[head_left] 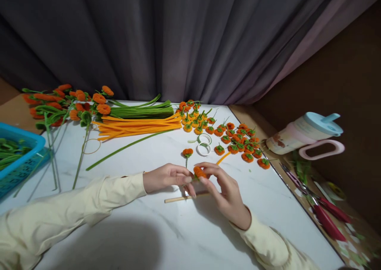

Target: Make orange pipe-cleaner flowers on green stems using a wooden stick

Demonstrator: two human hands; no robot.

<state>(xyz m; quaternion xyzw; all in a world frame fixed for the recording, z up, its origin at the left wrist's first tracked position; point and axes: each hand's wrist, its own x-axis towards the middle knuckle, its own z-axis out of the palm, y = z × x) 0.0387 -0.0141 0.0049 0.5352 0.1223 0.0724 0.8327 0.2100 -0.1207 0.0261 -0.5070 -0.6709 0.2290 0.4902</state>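
Between the thumb and fingers of my right hand [223,188] is a small orange pipe-cleaner persimmon [199,172], its green side turned down and left. My left hand [172,178] meets it from the left, thumb and fingers drawn together beside the green part; whatever they pinch there is too small to make out. Just beyond my fingers lies another orange persimmon [187,152] on a green stem. A thin wooden stick [175,200] rests on the white table below my hands. Two rolls of tape [204,148] lie behind them.
Several orange persimmons [238,139] cover the right rear. Orange pipe cleaners [139,127] and green pipe cleaners [143,110] are bundled at the back, near finished stems [99,98]. A blue basket [37,143] stands left. Right are a tumbler [297,133] and red-handled pliers [329,222].
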